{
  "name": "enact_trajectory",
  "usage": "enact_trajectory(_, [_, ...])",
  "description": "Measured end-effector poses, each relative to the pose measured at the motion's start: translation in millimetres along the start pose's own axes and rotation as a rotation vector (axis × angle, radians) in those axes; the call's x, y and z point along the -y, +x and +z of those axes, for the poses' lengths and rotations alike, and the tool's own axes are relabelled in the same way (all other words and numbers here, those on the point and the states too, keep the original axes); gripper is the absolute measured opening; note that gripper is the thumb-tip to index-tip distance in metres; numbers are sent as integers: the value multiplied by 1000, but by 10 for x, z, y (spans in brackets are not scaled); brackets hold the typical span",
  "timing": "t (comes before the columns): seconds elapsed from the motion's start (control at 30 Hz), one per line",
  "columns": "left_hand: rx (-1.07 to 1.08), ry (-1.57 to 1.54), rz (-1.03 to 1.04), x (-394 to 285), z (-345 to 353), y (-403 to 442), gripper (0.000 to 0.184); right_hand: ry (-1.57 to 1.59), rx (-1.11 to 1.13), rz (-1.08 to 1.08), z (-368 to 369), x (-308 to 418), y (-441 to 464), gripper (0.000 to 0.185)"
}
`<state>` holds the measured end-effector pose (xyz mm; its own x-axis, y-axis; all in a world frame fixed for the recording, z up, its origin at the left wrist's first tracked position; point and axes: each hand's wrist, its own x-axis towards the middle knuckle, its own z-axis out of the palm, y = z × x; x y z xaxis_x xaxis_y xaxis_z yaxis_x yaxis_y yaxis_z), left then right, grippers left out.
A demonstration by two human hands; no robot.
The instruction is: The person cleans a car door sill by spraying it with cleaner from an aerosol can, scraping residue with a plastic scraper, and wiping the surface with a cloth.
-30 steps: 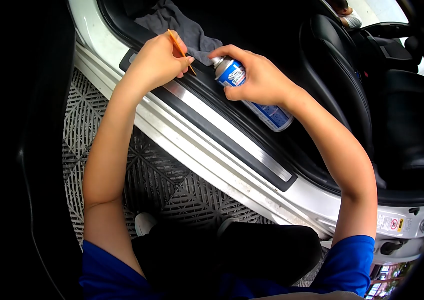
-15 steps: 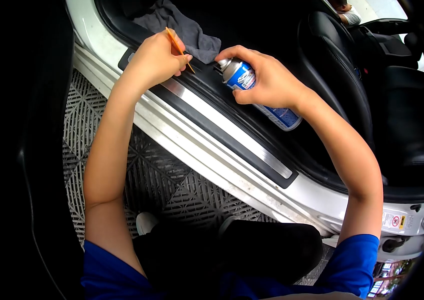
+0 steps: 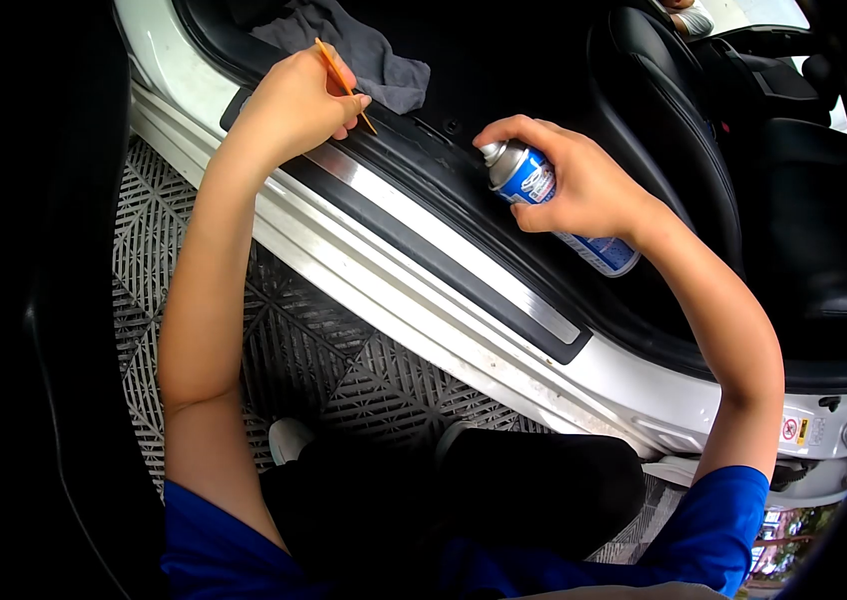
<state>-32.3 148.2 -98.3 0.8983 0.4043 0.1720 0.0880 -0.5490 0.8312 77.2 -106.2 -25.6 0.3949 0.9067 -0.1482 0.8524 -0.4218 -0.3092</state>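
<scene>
My left hand is closed in a pinch around a thin orange stick, whose pointed lower end rests at or just above the black inner edge of the door sill. Whether that end carries bristles I cannot tell. Wrapped in my right hand is a blue and silver spray can, tilted, with its white nozzle toward the upper left and my index finger at the top. Below my left hand runs the sill's brushed metal scuff plate. A grey cloth lies crumpled just beyond that hand.
The white car body sill crosses the view diagonally. A black seat stands inside at the right. Grey slatted floor tiles lie under my feet. At the top right, part of another person shows outside the car.
My right hand has drawn the spray can to the right, away from my left hand and the stick. My left hand keeps its pinch near the sill. The view has shifted slightly.
</scene>
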Motion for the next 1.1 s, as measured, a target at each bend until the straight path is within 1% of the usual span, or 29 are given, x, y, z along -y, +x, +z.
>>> enact_trajectory(0.07, [6, 11, 4, -7, -2, -2, 19, 11, 3, 8, -12, -45, -60, 64])
enact_trajectory(0.13, [-6, 3, -3, 0, -1, 0, 18, -5, -24, -62, 15, -109, -115, 64])
enact_trajectory(0.17, [-4, 0, -3, 4, -1, -2, 18, -6, -23, -60, 35, -115, -126, 64])
enact_trajectory(0.23, [-4, -49, -24, -2, 1, 5, 18, 140, -147, -82, 65, -102, -146, 63])
enact_trajectory(0.27, [-4, -50, -21, -12, 4, 11, 18, 197, -137, -49, 44, -52, -156, 63])
enact_trajectory(0.33, [13, 11, -6, -21, -3, 13, 19, 171, -131, -46, 58, -75, -170, 63])
enact_trajectory(0.4, [-2, -4, -4, 7, 2, 6, 19, 148, -123, -46, 66, -73, -182, 64])
enact_trajectory(0.47, [-11, -20, -1, 28, 6, 1, 20, 166, -216, -11, 53, -38, -222, 64])
enact_trajectory(0.5, [-16, -21, -3, 34, 7, 3, 20, 170, -282, -37, 38, -26, -243, 64])
enact_trajectory(0.57, [-22, -23, -5, 34, 5, 14, 20, 310, -546, -302, 53, -67, -276, 66])
enact_trajectory(0.6, [-15, -18, -3, 29, -1, 15, 20, 361, -614, -302, 50, -73, -311, 65])
enact_trajectory(0.63, [-11, -11, -1, 27, -10, 11, 20, 346, -545, -245, 47, -99, -322, 66])
enact_trajectory(0.7, [-4, 7, 13, 39, -13, 18, 19, 113, -298, -153, 35, -206, -342, 69])
enact_trajectory(0.77, [7, 19, 22, 56, -11, 33, 18, 313, -600, -289, -54, -193, -397, 74])
enact_trajectory(0.83, [-14, -33, 42, 48, -1, 12, 17, 152, -697, -412, -151, -200, -411, 78])
enact_trajectory(0.87, [-23, -15, 7, 41, 0, 21, 16, -24, -890, -526, -292, -249, -406, 74])
enact_trajectory(0.93, [-21, -7, 25, 32, -13, 53, 17, 230, -1178, -467, -649, -131, -536, 69])
enact_trajectory(1.0, [-20, -11, 29, 52, 10, 34, 17, 650, -1317, -269, -859, 254, -710, 69])
enact_trajectory(1.03, [-29, -14, 29, 52, 8, 32, 17, 663, -1347, -260, -861, 283, -704, 67])
enact_trajectory(1.07, [-20, -30, 24, 46, 8, 22, 17, 441, -1341, -231, -775, 173, -667, 64])
enact_trajectory(1.1, [-11, -43, 20, 39, 7, 13, 17, -271, -1287, -106, -677, -90, -630, 62])
